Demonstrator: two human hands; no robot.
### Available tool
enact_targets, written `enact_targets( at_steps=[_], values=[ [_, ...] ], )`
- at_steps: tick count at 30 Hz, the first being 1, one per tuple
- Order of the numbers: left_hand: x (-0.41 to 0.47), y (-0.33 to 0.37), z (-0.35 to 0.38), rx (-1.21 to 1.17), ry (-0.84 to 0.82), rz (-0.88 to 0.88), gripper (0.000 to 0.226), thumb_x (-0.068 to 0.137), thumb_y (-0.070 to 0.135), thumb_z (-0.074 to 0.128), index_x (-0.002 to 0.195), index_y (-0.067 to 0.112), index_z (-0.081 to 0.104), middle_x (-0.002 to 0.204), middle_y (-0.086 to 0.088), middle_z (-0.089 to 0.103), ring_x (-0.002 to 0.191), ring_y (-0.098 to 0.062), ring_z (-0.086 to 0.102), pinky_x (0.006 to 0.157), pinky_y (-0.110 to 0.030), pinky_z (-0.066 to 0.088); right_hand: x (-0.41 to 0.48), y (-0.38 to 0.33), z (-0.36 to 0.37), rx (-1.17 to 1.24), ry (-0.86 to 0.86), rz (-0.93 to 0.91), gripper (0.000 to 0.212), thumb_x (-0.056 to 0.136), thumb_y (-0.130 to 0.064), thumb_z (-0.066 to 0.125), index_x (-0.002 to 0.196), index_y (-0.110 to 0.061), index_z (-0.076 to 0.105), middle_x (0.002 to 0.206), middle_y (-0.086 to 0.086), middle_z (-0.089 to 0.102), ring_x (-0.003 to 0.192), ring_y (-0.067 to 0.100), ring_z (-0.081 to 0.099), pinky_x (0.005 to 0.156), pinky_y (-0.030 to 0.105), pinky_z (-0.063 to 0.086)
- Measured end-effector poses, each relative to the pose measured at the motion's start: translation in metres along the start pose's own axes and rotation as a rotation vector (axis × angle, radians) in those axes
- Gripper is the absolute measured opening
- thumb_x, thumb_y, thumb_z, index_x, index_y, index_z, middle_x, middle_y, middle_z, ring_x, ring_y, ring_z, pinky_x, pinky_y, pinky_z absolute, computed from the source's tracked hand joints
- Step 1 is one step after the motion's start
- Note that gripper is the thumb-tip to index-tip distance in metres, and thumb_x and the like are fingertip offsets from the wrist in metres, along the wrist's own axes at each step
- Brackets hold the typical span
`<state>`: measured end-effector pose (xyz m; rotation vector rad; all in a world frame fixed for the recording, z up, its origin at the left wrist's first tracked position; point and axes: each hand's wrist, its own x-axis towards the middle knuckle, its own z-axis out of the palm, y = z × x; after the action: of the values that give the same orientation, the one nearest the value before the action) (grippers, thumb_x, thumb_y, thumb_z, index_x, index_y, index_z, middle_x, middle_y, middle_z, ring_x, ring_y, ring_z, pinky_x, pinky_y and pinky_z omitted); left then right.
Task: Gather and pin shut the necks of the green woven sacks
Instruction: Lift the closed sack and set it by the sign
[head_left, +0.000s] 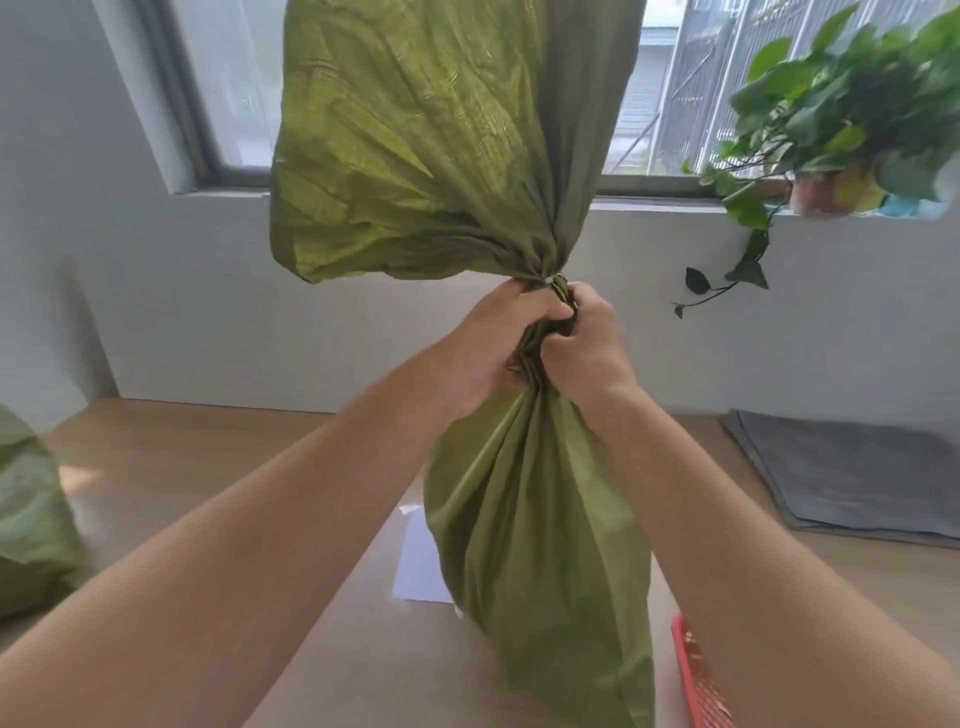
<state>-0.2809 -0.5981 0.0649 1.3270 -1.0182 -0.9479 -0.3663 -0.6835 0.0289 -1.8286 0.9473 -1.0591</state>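
The green woven sack (524, 519) stands creased, its neck bunched into tight pleats and its loose top fanning out above. The left hand (493, 348) and right hand (589, 338) both clench the neck.

The sack (467, 156) is thin woven cloth, creased and crinkled, with a faint sheen where daylight strikes it. At its neck glints a small shiny pin (555, 279), seemingly metal. The floor (208, 441) looks like smooth pale wood with a satin finish. The sheet (415, 566) is matt white paper, the mat (852, 478) soft grey cloth, and the basket (698, 680) red plastic mesh.
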Motion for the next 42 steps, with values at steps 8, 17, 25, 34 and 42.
enact_targets(
  at_steps=[8, 17, 25, 34, 42],
  values=[
    [0.113, -0.009, 0.059, -0.145, -0.020, 0.080, 0.030, 0.072, 0.035, 0.061, 0.098, 0.020, 0.064, 0.088, -0.003, 0.060, 0.077, -0.017, 0.059, 0.066, -0.030, 0.046, 0.098, 0.035, -0.045, 0.177, 0.046, 0.065, 0.036, 0.070, -0.002, 0.043, 0.099, -0.010, 0.064, 0.086, 0.010, 0.071, 0.084, 0.029, 0.073, 0.069, 0.042, 0.060],
    [0.206, -0.041, 0.098, -0.279, -0.083, 0.026, 0.015, 0.099, 0.026, 0.052, 0.095, 0.014, 0.061, 0.073, -0.002, 0.057, 0.074, -0.018, 0.057, 0.062, -0.029, 0.044, 0.160, 0.081, -0.073, 0.289, 0.054, 0.118, 0.031, 0.077, 0.004, 0.041, 0.099, -0.008, 0.059, 0.076, 0.008, 0.052, 0.071, 0.020, 0.056, 0.061, 0.030, 0.046],
    [0.248, -0.124, 0.098, -0.221, -0.119, -0.107, 0.020, 0.095, 0.035, 0.056, 0.100, 0.020, 0.068, 0.075, 0.005, 0.065, 0.070, -0.013, 0.057, 0.071, -0.032, 0.040, 0.166, 0.164, -0.069, 0.335, 0.052, 0.298, 0.038, 0.078, 0.010, 0.043, 0.098, -0.013, 0.066, 0.076, 0.009, 0.060, 0.071, 0.025, 0.060, 0.061, 0.033, 0.053],
    [0.263, -0.158, 0.099, -0.140, -0.105, -0.301, 0.064, 0.080, 0.057, 0.060, 0.136, 0.026, 0.058, 0.125, -0.003, 0.051, 0.097, -0.023, 0.057, 0.114, -0.045, 0.037, 0.163, 0.203, -0.077, 0.211, 0.125, 0.325, 0.068, 0.088, -0.007, 0.052, 0.155, -0.021, 0.045, 0.131, -0.003, 0.066, 0.121, 0.022, 0.063, 0.106, 0.045, 0.055],
    [0.245, -0.167, 0.088, -0.132, -0.112, -0.354, 0.069, 0.098, 0.050, 0.049, 0.159, 0.020, 0.037, 0.161, -0.017, 0.038, 0.149, -0.041, 0.034, 0.125, -0.053, 0.026, 0.140, 0.199, -0.082, 0.215, 0.207, 0.325, 0.069, 0.086, -0.023, 0.057, 0.154, -0.019, 0.048, 0.143, -0.003, 0.061, 0.129, 0.019, 0.059, 0.110, 0.043, 0.052]
  ],
)
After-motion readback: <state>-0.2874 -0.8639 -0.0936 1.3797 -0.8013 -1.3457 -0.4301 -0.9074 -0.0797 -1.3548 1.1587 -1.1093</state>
